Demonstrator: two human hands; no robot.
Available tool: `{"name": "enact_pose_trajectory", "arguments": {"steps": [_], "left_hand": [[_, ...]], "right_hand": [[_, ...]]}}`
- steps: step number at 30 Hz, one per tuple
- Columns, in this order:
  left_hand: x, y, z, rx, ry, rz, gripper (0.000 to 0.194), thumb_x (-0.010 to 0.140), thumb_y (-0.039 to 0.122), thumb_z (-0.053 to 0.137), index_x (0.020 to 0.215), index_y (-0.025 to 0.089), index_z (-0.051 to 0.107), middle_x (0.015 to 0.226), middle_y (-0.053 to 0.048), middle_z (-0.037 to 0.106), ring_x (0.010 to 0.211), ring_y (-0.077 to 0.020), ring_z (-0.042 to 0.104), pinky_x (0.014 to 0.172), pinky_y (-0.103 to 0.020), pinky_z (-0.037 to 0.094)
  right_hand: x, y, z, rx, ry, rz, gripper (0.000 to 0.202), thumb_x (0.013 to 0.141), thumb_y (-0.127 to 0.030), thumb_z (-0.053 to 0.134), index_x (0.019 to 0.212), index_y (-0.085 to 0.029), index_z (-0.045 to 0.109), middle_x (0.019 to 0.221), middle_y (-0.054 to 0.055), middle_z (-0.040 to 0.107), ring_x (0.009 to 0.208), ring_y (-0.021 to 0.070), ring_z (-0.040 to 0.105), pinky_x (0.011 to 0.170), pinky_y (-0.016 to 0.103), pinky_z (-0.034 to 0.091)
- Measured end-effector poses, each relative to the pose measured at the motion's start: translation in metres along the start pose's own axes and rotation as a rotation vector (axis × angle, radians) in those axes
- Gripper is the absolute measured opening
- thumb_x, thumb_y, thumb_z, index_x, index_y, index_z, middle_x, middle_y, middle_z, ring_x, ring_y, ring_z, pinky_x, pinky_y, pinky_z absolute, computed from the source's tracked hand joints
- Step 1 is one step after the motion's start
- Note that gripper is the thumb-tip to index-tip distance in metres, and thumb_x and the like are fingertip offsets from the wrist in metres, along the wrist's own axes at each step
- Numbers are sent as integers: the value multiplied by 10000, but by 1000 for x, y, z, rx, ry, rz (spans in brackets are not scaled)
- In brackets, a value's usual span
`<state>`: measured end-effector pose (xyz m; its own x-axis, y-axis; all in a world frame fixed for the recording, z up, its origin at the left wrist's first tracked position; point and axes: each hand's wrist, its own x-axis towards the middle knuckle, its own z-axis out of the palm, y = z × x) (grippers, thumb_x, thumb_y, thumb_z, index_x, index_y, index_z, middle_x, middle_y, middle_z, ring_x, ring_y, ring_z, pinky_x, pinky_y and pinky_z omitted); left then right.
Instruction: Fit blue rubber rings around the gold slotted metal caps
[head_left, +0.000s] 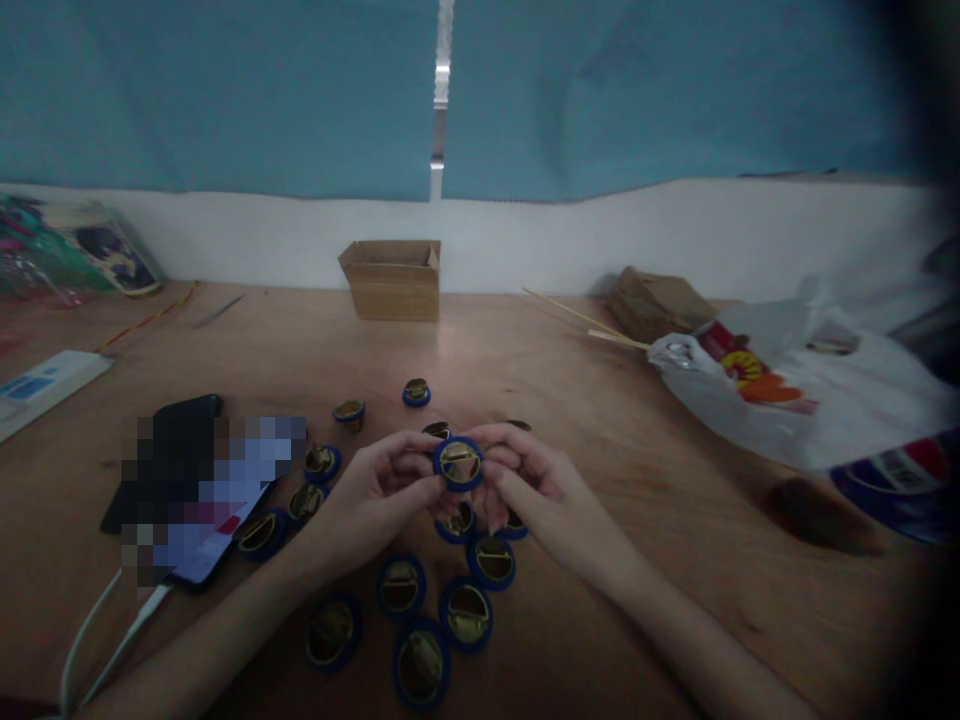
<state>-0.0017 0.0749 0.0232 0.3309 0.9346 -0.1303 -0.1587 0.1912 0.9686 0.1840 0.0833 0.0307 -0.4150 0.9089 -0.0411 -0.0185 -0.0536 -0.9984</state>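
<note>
Between both hands is a round blue-rimmed pin badge (459, 463), its gold pin back facing me. My left hand (388, 482) pinches its left edge with thumb and fingers. The right edge is gripped by my right hand (531, 478) in the same way. Just below the hands, more of these badges lie back-up on the table, such as one badge (492, 560) and another badge (421, 664). Others lie left of and beyond my left hand, including a badge (416, 392). Some behind the hands are partly hidden.
An open cardboard box (395, 290) stands near the wall. Two phones, one a dark phone (176, 440), lie left with white cables. On the right are a white plastic bag (757, 400), a brown paper package (660, 302), thin sticks and a Pepsi bottle (904, 485).
</note>
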Motion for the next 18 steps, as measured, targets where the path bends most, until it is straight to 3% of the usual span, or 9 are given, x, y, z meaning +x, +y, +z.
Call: {"name": "enact_pose_trajectory", "arguments": {"steps": [10,14,18], "left_hand": [[-2,7,2,54,-47,27,149,861,230,629,974,134,636,804,-55,745,714,-154,696,668,-261,551],[-2,4,2,115,-44,55,124,870,238,621,945,139,620,781,-41,737,709,-148,695,662,-251,556],[0,-1,3,100,-54,61,127,866,231,618,948,136,602,837,-42,736,743,-143,697,677,-244,558]], "right_hand": [[-2,0,-5,-74,-28,-42,160,941,-255,431,1000,-175,556,596,-46,581,487,94,557,479,222,450],[-4,2,-9,-382,-12,-152,192,959,-235,410,1062,-179,562,678,-15,605,568,126,590,525,260,472],[-7,1,-12,-707,32,-351,297,943,-133,378,1193,-197,524,1008,54,664,856,169,637,759,336,509]]}}
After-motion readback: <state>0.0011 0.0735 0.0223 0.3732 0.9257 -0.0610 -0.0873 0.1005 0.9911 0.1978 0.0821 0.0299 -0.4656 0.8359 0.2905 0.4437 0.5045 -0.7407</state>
